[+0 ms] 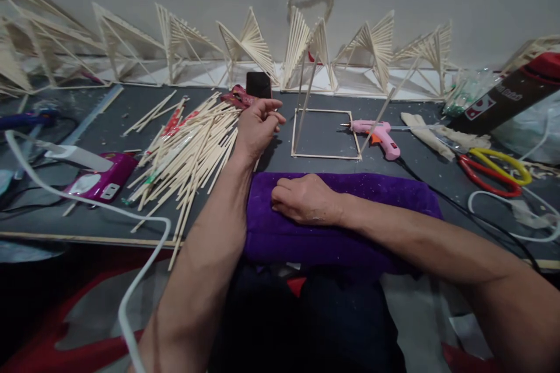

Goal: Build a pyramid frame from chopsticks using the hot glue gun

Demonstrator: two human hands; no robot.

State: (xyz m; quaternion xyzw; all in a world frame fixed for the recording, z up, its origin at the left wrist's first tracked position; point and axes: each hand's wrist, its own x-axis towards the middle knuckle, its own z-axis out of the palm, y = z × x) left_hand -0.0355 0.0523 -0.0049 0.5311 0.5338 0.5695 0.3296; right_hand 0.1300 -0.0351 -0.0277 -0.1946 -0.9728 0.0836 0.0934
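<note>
My left hand (259,127) is raised beside the pile of thin wooden sticks (201,143), its thumb and fingers drawn together; whatever may be between them is too small to tell. My right hand (306,198) rests closed on a folded purple cloth (385,186) at the table's front edge, and its curled fingers hide anything inside. Beyond the cloth lies a square frame of sticks (326,157) with slanting sticks rising from its corners. A pink glue gun (380,135) lies across the frame's right side, its nozzle pointing left.
Twisted stick structures (249,44) line the wall. A dark phone (259,84) stands behind my left hand. Right are scissors (490,178), a crumpled glove (429,134) and a dark bottle (503,96). Left are a purple power strip (102,178) and a white cable (126,303).
</note>
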